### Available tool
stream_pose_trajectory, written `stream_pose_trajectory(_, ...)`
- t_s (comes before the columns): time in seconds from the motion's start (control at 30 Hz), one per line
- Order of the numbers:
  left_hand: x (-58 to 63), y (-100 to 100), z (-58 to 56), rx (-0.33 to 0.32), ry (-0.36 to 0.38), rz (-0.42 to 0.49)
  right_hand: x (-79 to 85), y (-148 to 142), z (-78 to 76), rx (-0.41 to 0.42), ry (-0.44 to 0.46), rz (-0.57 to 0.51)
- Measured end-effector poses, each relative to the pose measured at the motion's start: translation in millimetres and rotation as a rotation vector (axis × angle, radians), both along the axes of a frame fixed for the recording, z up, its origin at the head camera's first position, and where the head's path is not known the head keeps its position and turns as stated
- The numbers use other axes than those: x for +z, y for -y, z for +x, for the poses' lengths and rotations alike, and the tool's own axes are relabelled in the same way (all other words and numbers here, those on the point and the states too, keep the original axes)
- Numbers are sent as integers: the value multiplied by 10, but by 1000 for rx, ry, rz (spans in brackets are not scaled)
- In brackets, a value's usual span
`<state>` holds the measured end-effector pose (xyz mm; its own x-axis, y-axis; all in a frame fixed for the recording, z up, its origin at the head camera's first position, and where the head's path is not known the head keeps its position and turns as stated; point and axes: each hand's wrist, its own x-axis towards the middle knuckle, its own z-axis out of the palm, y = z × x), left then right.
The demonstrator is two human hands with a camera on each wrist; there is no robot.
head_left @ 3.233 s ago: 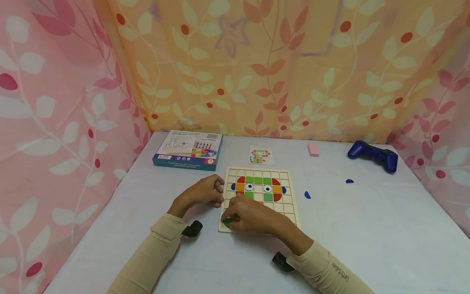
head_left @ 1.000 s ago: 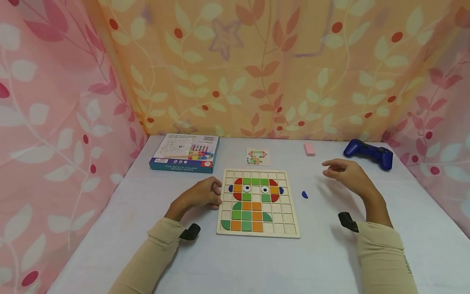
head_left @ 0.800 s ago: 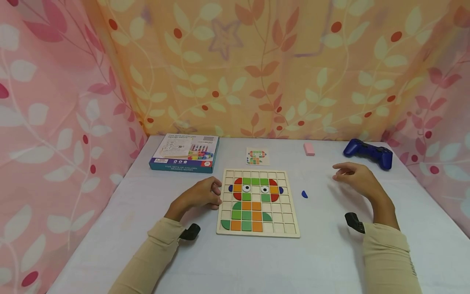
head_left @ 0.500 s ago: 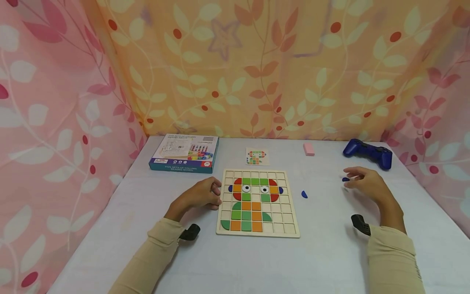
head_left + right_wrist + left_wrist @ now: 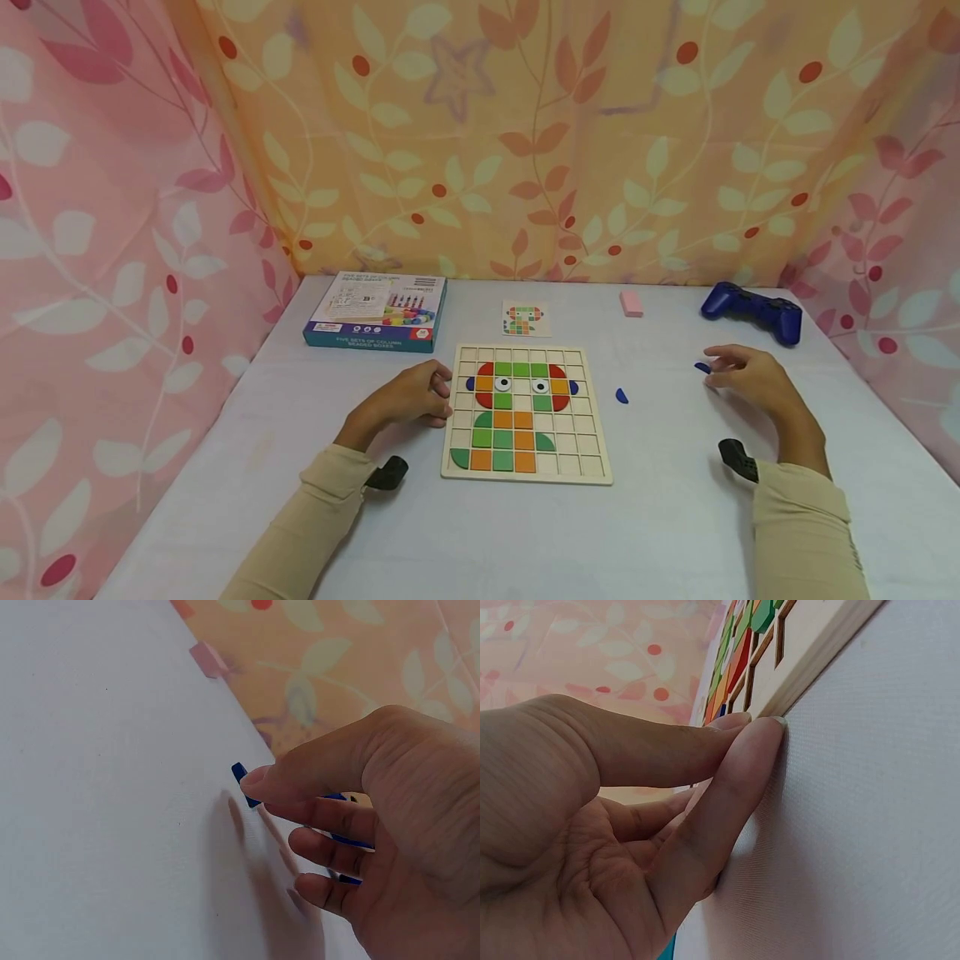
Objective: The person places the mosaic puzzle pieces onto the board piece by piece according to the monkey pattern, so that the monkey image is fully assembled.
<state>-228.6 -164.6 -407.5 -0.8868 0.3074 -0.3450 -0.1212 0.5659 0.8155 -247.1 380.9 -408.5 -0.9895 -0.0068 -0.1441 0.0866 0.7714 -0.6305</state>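
Observation:
In the head view, a wooden grid board lies mid-table, with red, orange, green and blue pieces and two eye pieces forming a figure. My left hand is at its left edge. The left wrist view shows thumb and index fingertips pinching the edge of the board. My right hand pinches a small blue half-round piece between thumb and index finger. In the right wrist view this blue piece is held just above the cloth. Another blue half-round piece lies right of the board.
Behind the board lies a picture card with a similar figure. A flat box is at the back left. A pink block and a blue game controller sit at the back right. Patterned curtains surround the white-covered table.
My right hand has left the board, moved right and picked up the far blue half-round piece. My left hand has stayed at the board's left edge.

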Motion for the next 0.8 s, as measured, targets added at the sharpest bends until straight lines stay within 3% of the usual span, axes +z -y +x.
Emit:
stream_pose_trajectory(0.5,-3,-1,3,6,3,-4,-55,56,-35,1,-51,31)
stream_pose_trajectory(0.8,-6,3,3,-3,-3,2,-40,136,-68,6,-27,40)
